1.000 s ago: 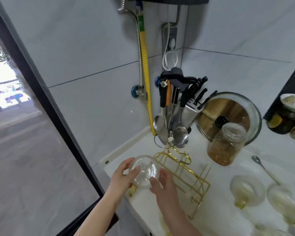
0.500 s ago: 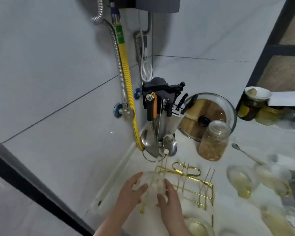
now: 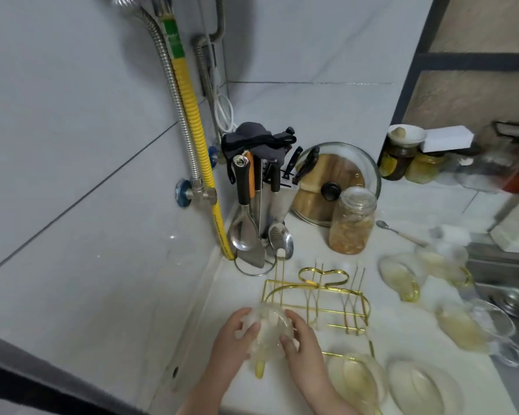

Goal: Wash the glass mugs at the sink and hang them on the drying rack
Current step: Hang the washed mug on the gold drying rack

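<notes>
I hold a clear glass mug (image 3: 267, 332) with a gold handle between both hands, bottom up, at the near left corner of the gold wire drying rack (image 3: 318, 298). My left hand (image 3: 232, 342) cups its left side and my right hand (image 3: 301, 339) grips its right side. The gold handle points down toward me. Several more glass mugs lie on the white counter: two (image 3: 399, 275) right of the rack, one (image 3: 462, 324) farther right, two (image 3: 357, 381) near the front edge. The steel sink (image 3: 504, 283) shows at the right edge.
A utensil stand (image 3: 258, 217) with ladles and knives stands in the corner behind the rack. A glass jar (image 3: 352, 220), a pot lid (image 3: 336, 181) and a spoon (image 3: 399, 232) sit behind. A yellow hose (image 3: 192, 121) runs down the wall. Jars stand on a shelf (image 3: 408, 157).
My view has swung right and down, bringing more mugs and the sink into sight. Both hands keep hold of the mug at the rack's left end.
</notes>
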The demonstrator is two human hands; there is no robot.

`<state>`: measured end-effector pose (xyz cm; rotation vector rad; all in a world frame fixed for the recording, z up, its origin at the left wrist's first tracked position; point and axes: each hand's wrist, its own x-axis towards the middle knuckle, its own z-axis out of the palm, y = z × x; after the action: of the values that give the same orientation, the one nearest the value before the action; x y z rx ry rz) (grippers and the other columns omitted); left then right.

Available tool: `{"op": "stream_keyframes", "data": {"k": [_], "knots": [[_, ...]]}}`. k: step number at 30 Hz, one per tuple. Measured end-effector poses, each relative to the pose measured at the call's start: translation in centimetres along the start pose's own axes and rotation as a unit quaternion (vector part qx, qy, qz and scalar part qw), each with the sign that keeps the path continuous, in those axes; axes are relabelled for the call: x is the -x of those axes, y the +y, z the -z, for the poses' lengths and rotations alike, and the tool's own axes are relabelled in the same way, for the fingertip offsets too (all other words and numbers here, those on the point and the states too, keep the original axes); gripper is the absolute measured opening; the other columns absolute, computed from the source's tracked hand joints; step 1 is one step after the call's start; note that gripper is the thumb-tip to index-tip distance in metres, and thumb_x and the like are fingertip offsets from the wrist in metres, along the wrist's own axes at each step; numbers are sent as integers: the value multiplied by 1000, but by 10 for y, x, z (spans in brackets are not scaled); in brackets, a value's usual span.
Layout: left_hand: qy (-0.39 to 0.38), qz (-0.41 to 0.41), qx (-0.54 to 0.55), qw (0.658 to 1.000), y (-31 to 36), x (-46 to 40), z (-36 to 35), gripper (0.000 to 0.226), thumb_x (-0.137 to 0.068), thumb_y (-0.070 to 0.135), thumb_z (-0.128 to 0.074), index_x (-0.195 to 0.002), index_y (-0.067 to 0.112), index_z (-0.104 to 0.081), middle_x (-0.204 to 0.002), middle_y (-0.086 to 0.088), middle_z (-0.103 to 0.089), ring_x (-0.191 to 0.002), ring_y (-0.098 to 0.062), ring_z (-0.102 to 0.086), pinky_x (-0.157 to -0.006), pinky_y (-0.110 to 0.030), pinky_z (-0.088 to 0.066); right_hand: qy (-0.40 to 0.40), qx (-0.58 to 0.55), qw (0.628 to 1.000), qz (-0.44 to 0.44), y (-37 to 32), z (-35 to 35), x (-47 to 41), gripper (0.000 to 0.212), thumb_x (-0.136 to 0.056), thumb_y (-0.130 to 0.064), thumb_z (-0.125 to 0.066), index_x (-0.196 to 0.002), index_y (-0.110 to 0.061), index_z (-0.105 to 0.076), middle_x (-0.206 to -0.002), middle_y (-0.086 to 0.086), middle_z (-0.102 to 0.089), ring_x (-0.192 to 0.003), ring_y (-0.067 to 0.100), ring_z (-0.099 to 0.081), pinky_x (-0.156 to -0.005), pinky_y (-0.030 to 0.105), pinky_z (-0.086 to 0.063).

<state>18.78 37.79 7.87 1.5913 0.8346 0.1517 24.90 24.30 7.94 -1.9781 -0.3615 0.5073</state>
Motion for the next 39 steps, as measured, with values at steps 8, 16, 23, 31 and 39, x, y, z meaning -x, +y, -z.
{"op": "stream_keyframes", "data": {"k": [8, 16, 23, 31, 39], "knots": [[1, -13, -54, 998, -12, 1, -3, 32, -88, 20, -65, -119, 25, -57, -103, 7, -64, -94, -11, -62, -79, -22, -47, 23, 10, 1000, 5, 9, -3, 10, 49, -95, -4, -51, -140, -18, -41, -136, -1, -43, -127, 11, -41, -107, 17, -30], [96, -221, -171, 955, 20, 24, -23, 34, -87, 14, -64, -120, 21, -60, -116, 11, -54, -111, -8, -49, -98, -19, -33, 81, -1, 996, 27, 20, 32, 40, 44, -93, -8, -54, -124, -37, -42, -124, -16, -45, -109, -12, -45, -88, 7, -43], [-115, -293, -117, 942, 26, 44, -85, 44, -90, 16, -61, -109, 55, -49, -107, 18, -58, -95, 5, -59, -81, -8, -47, 148, 86, 985, -2, 57, 90, 74, 41, -86, 5, -57, -122, -17, -55, -120, -2, -54, -115, 12, -52, -104, 30, -42], [-252, -185, -286, 906, -26, 28, -132, 75, -86, 28, -67, -148, 23, -27, -145, 11, -27, -139, -7, -25, -113, -17, -17, 142, 64, 975, -157, 102, 98, 92, 35, -87, -8, -62, -121, -16, -54, -102, -4, -57, -99, 11, -58, -94, 26, -47], [-320, -50, -151, 934, -28, 19, -134, 87, -72, 17, -82, -143, 20, -34, -147, 2, -37, -133, -14, -39, -111, -39, -37, 99, 2, 974, -203, 96, 108, 84, 20, -85, -10, -65, -91, -22, -50, -74, -1, -63, -68, 13, -57, -70, 19, -47]]}}
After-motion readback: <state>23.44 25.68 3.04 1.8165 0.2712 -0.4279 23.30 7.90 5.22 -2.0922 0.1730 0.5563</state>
